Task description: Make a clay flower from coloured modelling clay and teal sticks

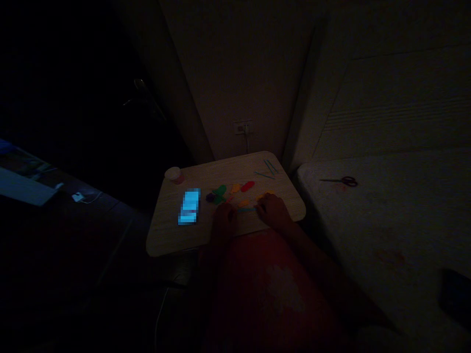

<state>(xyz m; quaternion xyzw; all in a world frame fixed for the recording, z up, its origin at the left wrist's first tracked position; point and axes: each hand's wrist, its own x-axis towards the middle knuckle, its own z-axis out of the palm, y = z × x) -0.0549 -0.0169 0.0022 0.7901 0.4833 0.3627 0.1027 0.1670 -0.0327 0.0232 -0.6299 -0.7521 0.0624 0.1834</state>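
A thin, straight light-blue strip [246, 210] is seen on the pale wood-grain tabletop [165, 238] — its long axis run crosswise between left hand [224, 218] and right hand [273, 211], both equally near. Whether it is pinched by either — too dark to be judged.

Under the left hand [225, 219] and right hand [271, 210], a pale wood-grain table [162, 238] with rounded corners. Between the two hands, a thin blue strip [246, 210]; just beyond it, an orange piece [243, 202], a yellow piece [235, 188] and a red piece [248, 186]. Beyond the left hand, green pieces [221, 189] beside a dark purple lump [210, 197]. Left of that hand, a glowing, pixelated screen [190, 206], with a pale tub [172, 175] farther off. Well beyond the right hand, thin bluish sticks [271, 167].
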